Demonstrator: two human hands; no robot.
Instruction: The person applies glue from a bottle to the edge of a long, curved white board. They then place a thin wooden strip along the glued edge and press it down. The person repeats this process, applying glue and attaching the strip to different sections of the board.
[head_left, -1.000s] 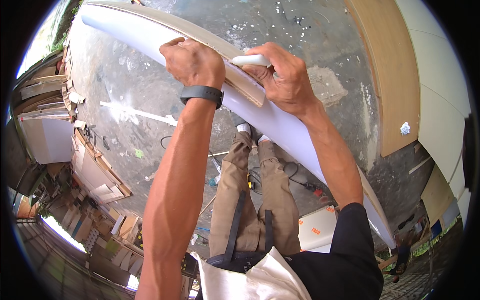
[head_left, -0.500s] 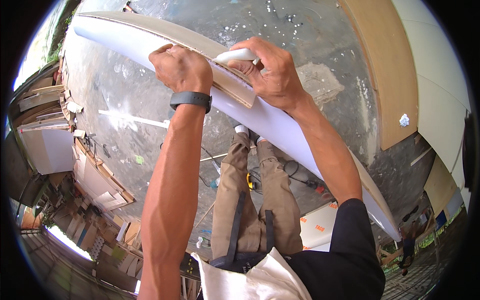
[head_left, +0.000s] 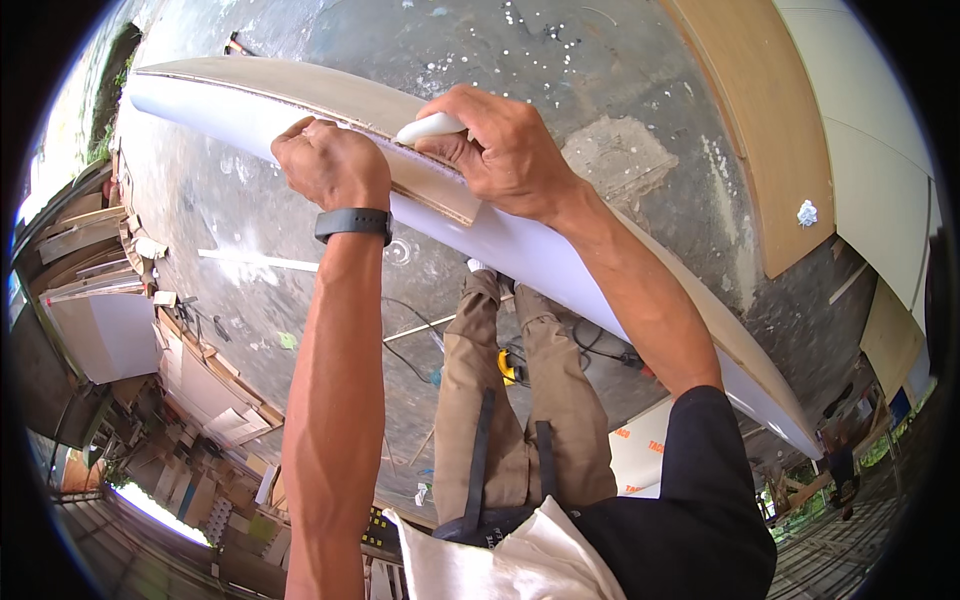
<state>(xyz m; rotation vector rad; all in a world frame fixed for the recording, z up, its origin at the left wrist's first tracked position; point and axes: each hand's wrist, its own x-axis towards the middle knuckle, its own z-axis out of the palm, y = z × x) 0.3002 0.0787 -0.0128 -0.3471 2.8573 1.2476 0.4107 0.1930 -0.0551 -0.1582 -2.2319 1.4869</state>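
Observation:
A long curved panel point(head_left: 540, 255) with a glossy white face runs slantwise in front of me, from upper left to lower right. A narrow wooden strip point(head_left: 440, 202) lies along its upper edge, with a pale line between the layers. My left hand point(head_left: 335, 168), a dark band on its wrist, is closed over the strip and the panel edge. In my right hand point(head_left: 515, 155) is a smooth white object point(head_left: 430, 128), rounded like a small squeeze bottle, pinched between thumb and fingers. Its tip points left at the edge, close to my left hand. The left fingertips are hidden.
Below the panel, cables and a yellow tool point(head_left: 508, 368) lie on the concrete floor by my legs. A brown board point(head_left: 770, 150) with a crumpled white scrap point(head_left: 807, 212) lies at right. Wood offcuts point(head_left: 190, 480) are piled at left. A white stick point(head_left: 255, 260) lies on the floor.
Both hands and the white object appear farther left and slightly lower in the picture. The panel's left end sits lower and its right end higher. Both grips look the same.

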